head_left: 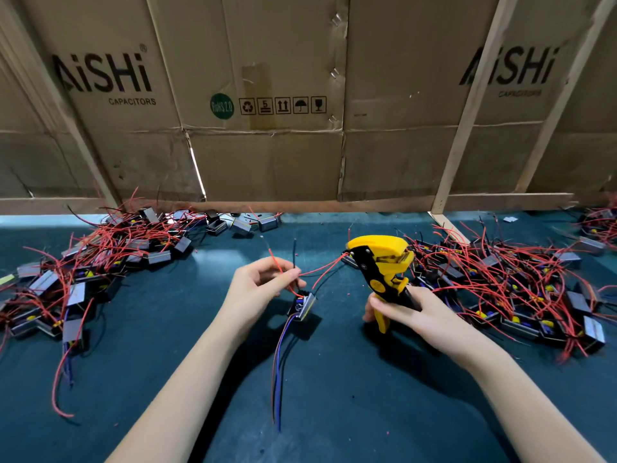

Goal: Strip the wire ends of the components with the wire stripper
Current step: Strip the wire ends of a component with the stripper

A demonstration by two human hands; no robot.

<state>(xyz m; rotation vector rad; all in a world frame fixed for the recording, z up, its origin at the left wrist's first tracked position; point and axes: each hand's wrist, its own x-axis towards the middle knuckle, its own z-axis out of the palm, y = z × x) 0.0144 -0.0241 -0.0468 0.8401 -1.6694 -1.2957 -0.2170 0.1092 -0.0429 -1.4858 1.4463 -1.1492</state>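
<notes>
The left hand (258, 284) is pinching the wires of one component (303, 305), which is hanging just under its fingers above the tabletop (334, 412). The right hand (410, 312) is gripping the handles of the yellow wire stripper (380, 262), held upright just beside it. A red wire (320, 269) is running roughly sideways from the left fingers toward the stripper's head, its end at the jaws. That wire probably needs to be lying straight across the jaws before the squeeze. Piles of components (100, 262) are lying out to both sides.
</notes>
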